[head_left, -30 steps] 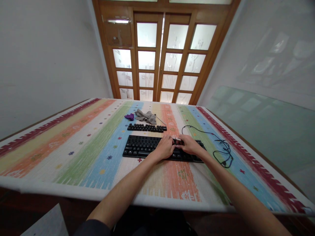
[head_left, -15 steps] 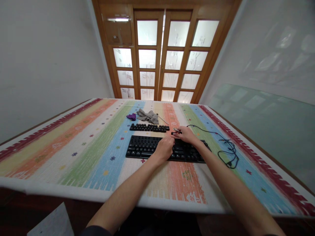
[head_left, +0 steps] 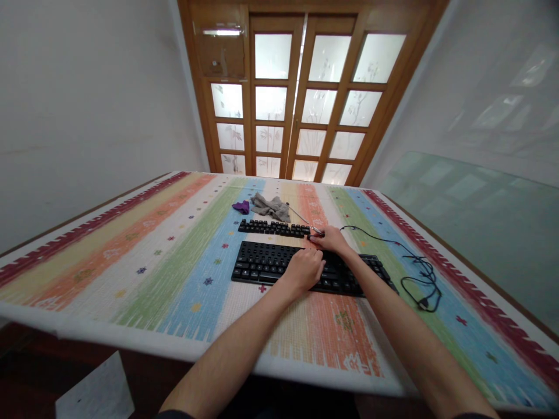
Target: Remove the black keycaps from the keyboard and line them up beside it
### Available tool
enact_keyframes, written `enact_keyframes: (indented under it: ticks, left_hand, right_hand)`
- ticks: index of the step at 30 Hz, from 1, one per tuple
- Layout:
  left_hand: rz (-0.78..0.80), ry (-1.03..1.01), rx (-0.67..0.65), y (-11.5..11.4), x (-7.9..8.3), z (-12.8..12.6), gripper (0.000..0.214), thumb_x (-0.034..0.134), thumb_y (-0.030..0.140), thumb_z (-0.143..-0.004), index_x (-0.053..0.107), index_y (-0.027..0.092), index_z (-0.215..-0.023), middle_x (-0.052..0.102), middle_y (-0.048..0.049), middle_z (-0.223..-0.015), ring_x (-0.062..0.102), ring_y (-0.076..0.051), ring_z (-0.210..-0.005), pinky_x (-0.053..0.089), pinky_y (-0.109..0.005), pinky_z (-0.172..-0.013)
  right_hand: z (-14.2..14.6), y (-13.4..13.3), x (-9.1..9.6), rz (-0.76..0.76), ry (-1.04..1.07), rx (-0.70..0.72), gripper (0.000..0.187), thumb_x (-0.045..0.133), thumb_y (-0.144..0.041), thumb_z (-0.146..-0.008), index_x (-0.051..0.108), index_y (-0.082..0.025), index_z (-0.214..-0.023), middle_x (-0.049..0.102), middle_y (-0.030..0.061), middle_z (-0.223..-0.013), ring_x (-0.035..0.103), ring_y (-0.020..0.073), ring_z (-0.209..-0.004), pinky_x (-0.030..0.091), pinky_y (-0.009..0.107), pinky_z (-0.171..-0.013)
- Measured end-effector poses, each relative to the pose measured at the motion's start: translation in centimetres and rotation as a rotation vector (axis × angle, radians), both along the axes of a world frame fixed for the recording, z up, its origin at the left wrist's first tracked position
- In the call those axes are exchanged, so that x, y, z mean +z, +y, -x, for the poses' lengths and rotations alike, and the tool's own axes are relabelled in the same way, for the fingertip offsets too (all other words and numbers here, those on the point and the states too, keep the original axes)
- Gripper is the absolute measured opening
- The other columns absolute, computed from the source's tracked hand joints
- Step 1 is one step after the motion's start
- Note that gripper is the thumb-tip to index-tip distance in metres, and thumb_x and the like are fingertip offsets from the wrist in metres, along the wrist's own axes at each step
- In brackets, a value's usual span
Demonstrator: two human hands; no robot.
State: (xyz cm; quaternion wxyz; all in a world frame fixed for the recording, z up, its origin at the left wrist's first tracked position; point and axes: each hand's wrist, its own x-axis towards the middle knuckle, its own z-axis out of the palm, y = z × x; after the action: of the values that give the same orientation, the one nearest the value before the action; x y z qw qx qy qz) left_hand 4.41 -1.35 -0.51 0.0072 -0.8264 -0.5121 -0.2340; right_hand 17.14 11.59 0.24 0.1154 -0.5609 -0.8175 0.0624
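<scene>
A black keyboard (head_left: 257, 256) lies on the striped tablecloth, its upper key rows partly stripped of caps. My left hand (head_left: 305, 267) rests closed on the middle of it, the fingers curled under; what they hold, if anything, is hidden. Beyond the keyboard runs a row of loose black keycaps (head_left: 275, 228). At that row's right end is my right hand (head_left: 334, 240), closed around a thin shiny metal tool (head_left: 317, 231) whose kind is unclear. A small dark keycap (head_left: 315, 237) is at its fingertips, level with the row.
Behind the keycaps lie a crumpled grey cloth (head_left: 271, 209), a small purple cloth (head_left: 241, 207) and a thin rod (head_left: 299, 215). A black cable (head_left: 421, 279) coils on the right. The tablecloth (head_left: 174, 302) reaches the near table edge; wooden glazed doors (head_left: 301, 105) stand beyond.
My right hand has brought the keycap down to the right end of the loose row. My left hand stays closed on the keyboard. The view has shifted slightly.
</scene>
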Motion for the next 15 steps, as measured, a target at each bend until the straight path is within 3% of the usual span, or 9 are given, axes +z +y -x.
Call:
enact_keyframes:
  ticks: [15]
  left_hand:
    - [-0.011,0.002,-0.002,0.11,-0.17,0.04,0.022,0.047,0.029,-0.096,0.062,0.012,-0.095,0.068,-0.0146,-0.098,0.064,-0.028,-0.095,0.051,-0.040,-0.086]
  right_hand:
    - [0.84,-0.25,0.73,-0.011,0.057,-0.053,0.026,0.066,-0.040,-0.076,0.077,-0.015,-0.077,0.070,0.0055,-0.066,0.061,0.0180,-0.064,0.034,0.025,-0.056]
